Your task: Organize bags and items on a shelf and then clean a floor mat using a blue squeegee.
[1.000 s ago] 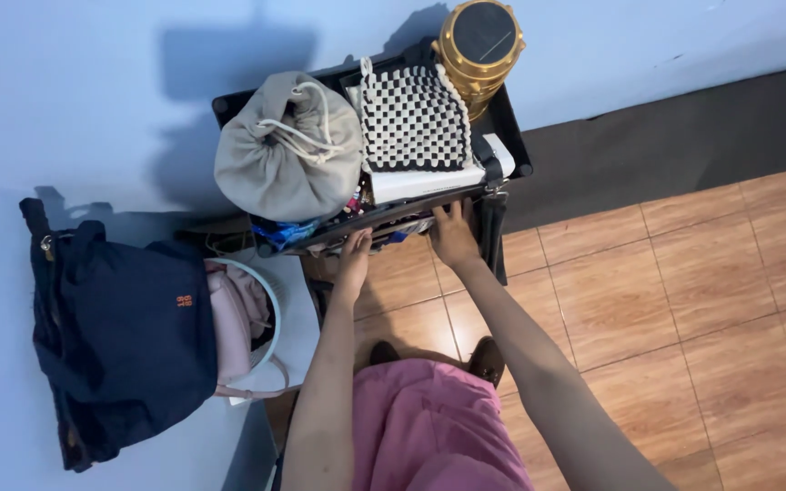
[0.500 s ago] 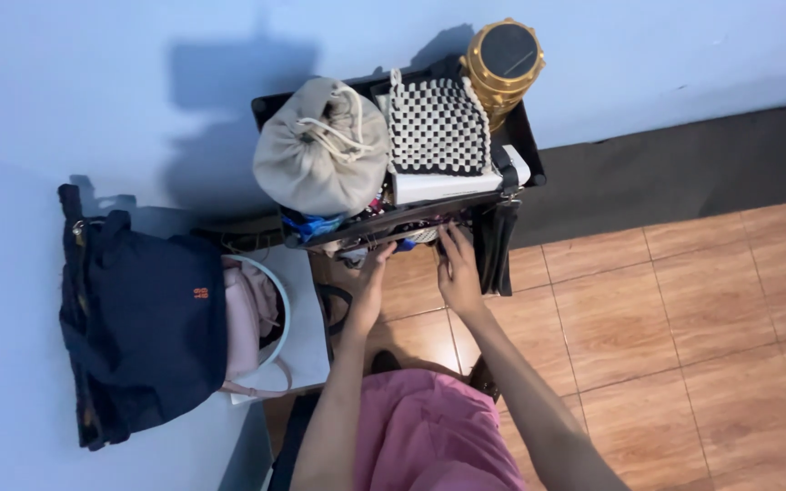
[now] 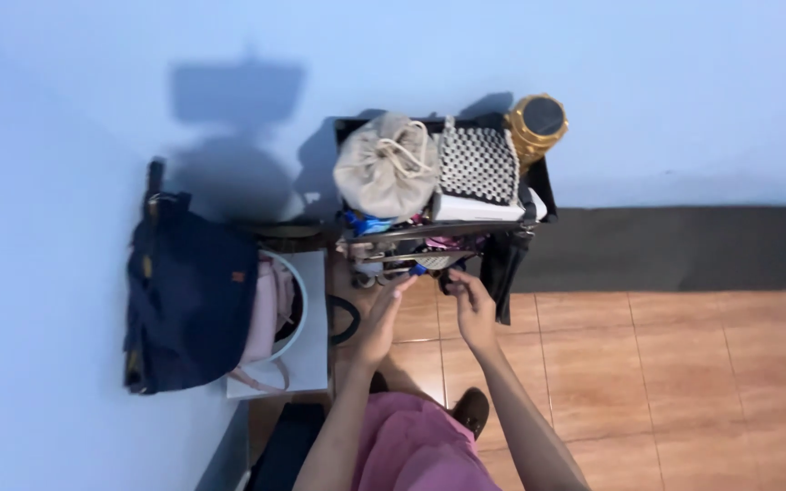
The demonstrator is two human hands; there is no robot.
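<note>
Two arms stretched forward, left hand [image 3: 380, 320] and right hand [image 3: 472, 307] loosely spread, fingertips at cluttered rack [image 3: 408, 247]

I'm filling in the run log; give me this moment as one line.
left hand: open, at rack's lower shelf | right hand: open, at same shelf | rack: black, against blue wall | on top: beige drawstring bag, checkered bag

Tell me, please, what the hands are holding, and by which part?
It cannot be told: both the left hand and right hand reach the rack's lower shelf, fingertips hidden among clutter.
</note>
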